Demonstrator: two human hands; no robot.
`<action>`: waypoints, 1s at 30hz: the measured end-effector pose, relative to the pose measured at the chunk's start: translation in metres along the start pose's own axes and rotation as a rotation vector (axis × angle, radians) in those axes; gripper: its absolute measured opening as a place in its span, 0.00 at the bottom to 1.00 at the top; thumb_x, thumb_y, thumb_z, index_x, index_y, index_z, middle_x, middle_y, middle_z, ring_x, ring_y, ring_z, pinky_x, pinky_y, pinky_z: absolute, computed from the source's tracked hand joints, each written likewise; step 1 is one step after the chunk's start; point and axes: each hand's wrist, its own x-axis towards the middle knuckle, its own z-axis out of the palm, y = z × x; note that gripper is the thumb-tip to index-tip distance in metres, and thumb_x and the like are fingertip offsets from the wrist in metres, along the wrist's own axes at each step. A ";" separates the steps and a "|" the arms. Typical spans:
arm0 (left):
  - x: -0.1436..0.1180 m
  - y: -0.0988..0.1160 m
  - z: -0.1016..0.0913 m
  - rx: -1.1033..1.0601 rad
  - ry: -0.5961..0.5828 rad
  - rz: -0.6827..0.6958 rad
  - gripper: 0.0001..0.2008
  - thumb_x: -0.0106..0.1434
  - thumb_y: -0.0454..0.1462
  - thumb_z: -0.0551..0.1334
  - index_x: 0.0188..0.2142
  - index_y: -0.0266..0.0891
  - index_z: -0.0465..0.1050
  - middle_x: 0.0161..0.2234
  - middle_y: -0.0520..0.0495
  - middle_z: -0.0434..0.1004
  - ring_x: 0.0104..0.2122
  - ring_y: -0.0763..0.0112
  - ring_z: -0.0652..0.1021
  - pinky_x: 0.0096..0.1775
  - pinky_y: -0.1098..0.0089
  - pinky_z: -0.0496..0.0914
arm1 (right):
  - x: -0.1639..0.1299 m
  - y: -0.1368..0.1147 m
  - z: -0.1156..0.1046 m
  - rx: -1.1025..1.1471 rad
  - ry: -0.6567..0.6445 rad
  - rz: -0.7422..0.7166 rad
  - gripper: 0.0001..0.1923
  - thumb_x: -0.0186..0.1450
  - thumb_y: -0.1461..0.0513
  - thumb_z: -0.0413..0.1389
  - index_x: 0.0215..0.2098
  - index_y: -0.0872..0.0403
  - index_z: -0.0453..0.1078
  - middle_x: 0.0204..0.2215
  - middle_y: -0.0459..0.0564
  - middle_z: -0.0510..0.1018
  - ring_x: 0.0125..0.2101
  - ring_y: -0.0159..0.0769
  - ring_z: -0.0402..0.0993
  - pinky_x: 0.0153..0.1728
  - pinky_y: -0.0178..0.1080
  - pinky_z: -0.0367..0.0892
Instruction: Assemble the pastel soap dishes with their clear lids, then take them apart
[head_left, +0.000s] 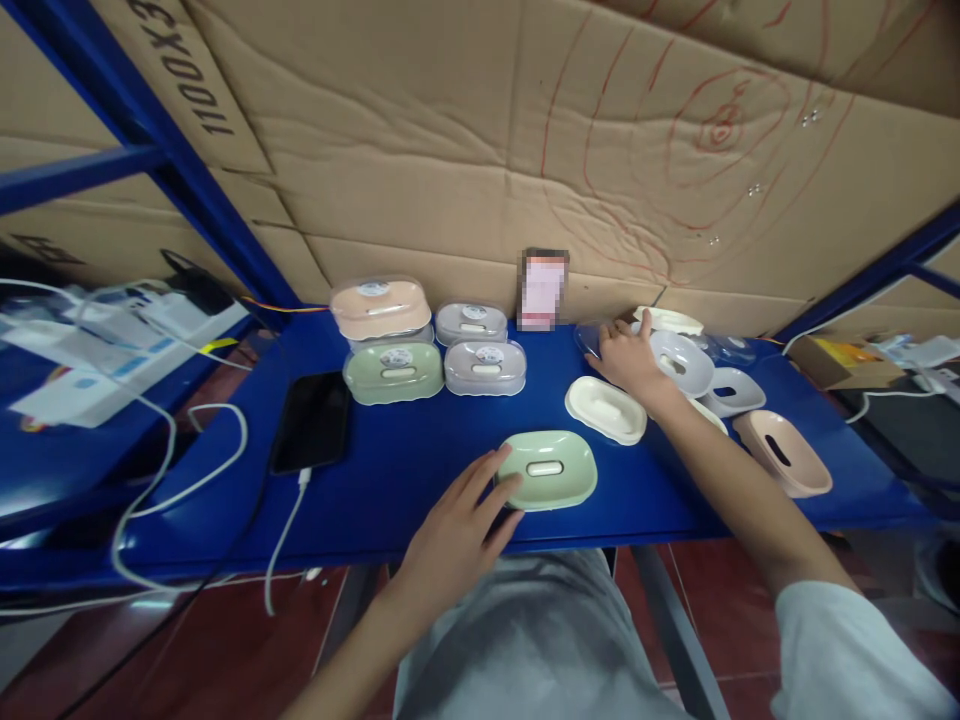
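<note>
Blue metal shelving point(390, 480) serves as the work surface, backed by a wall of flattened cardboard point(487, 150). At its near edge the left hand point(457, 530) rests with fingers loosely spread, fingertips touching the left rim of a green soap dish point(547, 468) that lies open side up, near the middle. The right hand point(630, 360) reaches to the far right, fingers extended and flat on a clear lid point(592, 335) lying there; it pinches nothing that can be seen. Just near of that hand sits a cream dish point(606, 408), and to its right lie a white dish point(682, 362), another white one point(731, 390) and, nearer and further right, a pink dish point(784, 452). At the far middle stand four closed boxes with clear lids: pink box point(379, 308) stacked on another, green box point(394, 372) in front, and two grey boxes point(484, 345) to their right. A blurred card point(543, 290) leans against the cardboard. Left of the boxes lies a black phone point(311, 420) with a white cable point(289, 525) plugged into its near end, and further left more cables and papers point(82, 350) lie on the next shelf.
</note>
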 end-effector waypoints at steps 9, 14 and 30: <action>0.000 0.003 -0.003 -0.029 0.014 -0.040 0.16 0.75 0.42 0.63 0.59 0.45 0.74 0.72 0.39 0.65 0.66 0.51 0.75 0.61 0.54 0.79 | -0.027 0.003 -0.025 0.204 -0.106 -0.081 0.36 0.74 0.46 0.52 0.73 0.55 0.59 0.72 0.69 0.64 0.66 0.65 0.66 0.68 0.72 0.41; -0.001 0.003 -0.002 -0.021 0.011 -0.057 0.16 0.75 0.41 0.63 0.60 0.45 0.73 0.73 0.38 0.63 0.67 0.51 0.75 0.59 0.55 0.80 | -0.017 0.013 -0.025 0.206 -0.137 -0.079 0.37 0.74 0.43 0.53 0.72 0.56 0.60 0.62 0.67 0.77 0.58 0.63 0.75 0.67 0.69 0.44; -0.002 0.000 -0.001 -0.105 -0.007 -0.128 0.16 0.74 0.40 0.64 0.60 0.47 0.72 0.74 0.39 0.62 0.68 0.51 0.74 0.59 0.55 0.80 | -0.034 0.002 -0.033 0.366 -0.043 -0.308 0.36 0.73 0.40 0.54 0.69 0.51 0.68 0.64 0.60 0.77 0.64 0.59 0.74 0.66 0.62 0.59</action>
